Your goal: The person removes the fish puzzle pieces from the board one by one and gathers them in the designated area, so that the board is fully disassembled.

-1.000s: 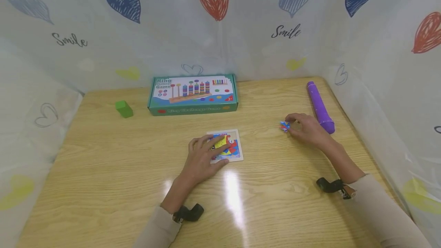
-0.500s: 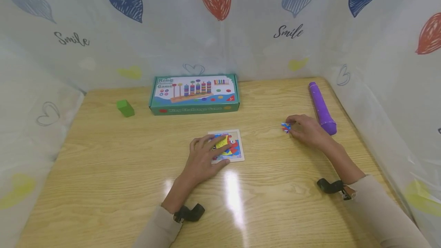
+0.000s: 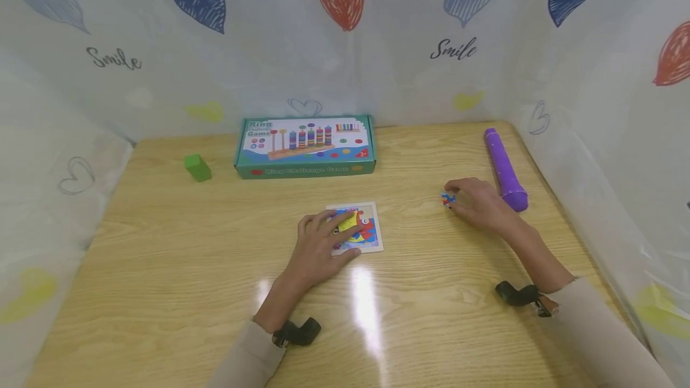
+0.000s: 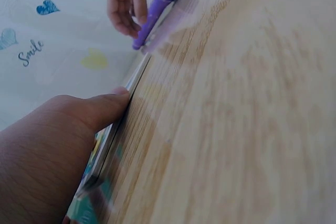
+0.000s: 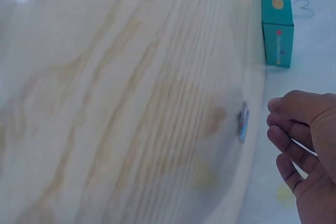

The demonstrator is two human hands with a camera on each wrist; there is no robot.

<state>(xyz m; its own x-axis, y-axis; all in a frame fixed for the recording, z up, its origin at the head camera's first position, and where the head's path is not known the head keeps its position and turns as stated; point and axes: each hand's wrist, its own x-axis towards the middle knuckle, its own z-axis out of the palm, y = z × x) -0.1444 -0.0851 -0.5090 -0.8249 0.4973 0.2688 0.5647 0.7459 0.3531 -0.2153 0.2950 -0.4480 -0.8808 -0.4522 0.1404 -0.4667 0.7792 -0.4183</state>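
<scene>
My left hand (image 3: pixel 318 249) lies across a small square puzzle tray (image 3: pixel 378 231), its fingers spread over the printed pieces and its thumb at the near edge. Red, yellow and blue pieces show between the fingers, and a bare wood patch shows at the upper right. In the left wrist view the thumb (image 4: pixel 107 109) rests along the tray's rim. Off to the right, a loose blue and red puzzle piece (image 3: pixel 447 199) lies on the table beside my right hand (image 3: pixel 480 205). The right wrist view has this piece (image 5: pixel 242 123) just apart from the loosely bent fingers (image 5: pixel 281 135).
A purple toy microphone (image 3: pixel 505 169) lies just beyond my right hand. At the back stands a green Ring Challenge Game box (image 3: pixel 306 171), with a green block (image 3: pixel 197 167) to its left. Printed plastic sheeting (image 3: pixel 399 88) walls the table's back and sides.
The loose piece has turned slightly, and my right hand has shifted a little over it. My left hand stays on the puzzle tray. The head view has moved slightly.
</scene>
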